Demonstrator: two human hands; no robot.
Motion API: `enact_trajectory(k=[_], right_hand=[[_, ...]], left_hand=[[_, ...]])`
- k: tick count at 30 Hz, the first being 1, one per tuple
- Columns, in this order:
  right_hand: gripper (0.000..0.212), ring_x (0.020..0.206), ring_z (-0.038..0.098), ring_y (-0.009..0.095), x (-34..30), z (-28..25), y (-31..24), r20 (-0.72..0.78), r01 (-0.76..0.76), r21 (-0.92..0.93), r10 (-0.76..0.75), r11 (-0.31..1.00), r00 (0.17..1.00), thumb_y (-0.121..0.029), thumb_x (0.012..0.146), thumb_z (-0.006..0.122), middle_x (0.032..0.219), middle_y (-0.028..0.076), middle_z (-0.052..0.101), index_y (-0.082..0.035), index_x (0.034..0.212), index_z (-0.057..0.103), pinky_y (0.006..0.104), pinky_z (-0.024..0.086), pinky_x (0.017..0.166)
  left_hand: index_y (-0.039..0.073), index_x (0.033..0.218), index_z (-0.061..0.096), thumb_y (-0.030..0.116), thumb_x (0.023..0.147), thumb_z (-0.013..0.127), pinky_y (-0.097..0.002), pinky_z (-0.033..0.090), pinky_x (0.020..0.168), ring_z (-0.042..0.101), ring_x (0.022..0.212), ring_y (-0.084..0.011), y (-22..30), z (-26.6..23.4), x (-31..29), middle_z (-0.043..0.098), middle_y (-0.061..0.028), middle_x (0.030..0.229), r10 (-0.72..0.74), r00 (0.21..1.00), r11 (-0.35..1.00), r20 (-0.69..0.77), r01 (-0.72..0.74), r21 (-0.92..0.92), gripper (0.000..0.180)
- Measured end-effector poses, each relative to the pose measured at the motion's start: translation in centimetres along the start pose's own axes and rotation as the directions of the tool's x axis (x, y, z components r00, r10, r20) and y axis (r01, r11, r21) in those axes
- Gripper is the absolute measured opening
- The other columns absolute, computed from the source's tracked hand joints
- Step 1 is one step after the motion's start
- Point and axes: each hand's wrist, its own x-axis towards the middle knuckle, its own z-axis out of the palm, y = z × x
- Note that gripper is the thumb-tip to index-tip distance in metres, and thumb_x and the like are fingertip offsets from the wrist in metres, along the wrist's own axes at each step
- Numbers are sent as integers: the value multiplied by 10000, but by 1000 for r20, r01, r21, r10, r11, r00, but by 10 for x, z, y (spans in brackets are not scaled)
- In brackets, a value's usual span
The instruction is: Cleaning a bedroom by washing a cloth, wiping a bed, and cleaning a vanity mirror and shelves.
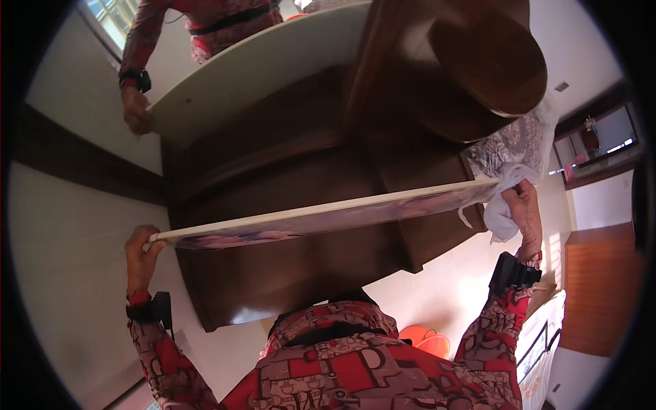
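Note:
A long, thin board (pixel 321 217) with a pale edge and a flower-like picture on its near face spans the view, held up between my two hands. My left hand (pixel 142 258) pinches its left end, thumb and fingers closed on the edge. At the right end my right hand (pixel 525 215) is closed on the board, with a bunched whitish cloth (pixel 504 222) between or beside the fingers. How much of the cloth lies under the fingers is hidden.
Dark brown wooden furniture (pixel 287 287) stands under and beyond the board. Above it, a mirror-like surface shows the board's pale back (pixel 225 75) and a patterned sleeve. An orange-red bucket (pixel 430 339) sits low right; plastic-wrapped goods (pixel 509 147) lie behind my right hand.

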Motion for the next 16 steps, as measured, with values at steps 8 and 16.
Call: enact_trajectory(k=[8, 16], right_hand=[[170, 717, 547, 107, 4, 9, 18, -25, 98, -39, -100, 994, 995, -3, 764, 505, 804, 29, 612, 27, 908, 589, 253, 445, 656], [207, 714, 553, 109, 25, 32, -5, 17, 193, -154, -192, 969, 981, -65, 744, 543, 800, 46, 617, 28, 919, 603, 249, 441, 647]], left_hand=[[-9, 822, 566, -27, 644, 678, -287, 423, 701, 533, 740, -199, -7, -3, -12, 565, -89, 797, -21, 999, 999, -38, 22, 30, 211], [-19, 828, 567, -3, 676, 666, -284, 418, 697, 526, 738, -196, -26, -25, -30, 555, -92, 780, -43, 991, 996, -127, 53, 77, 182]])
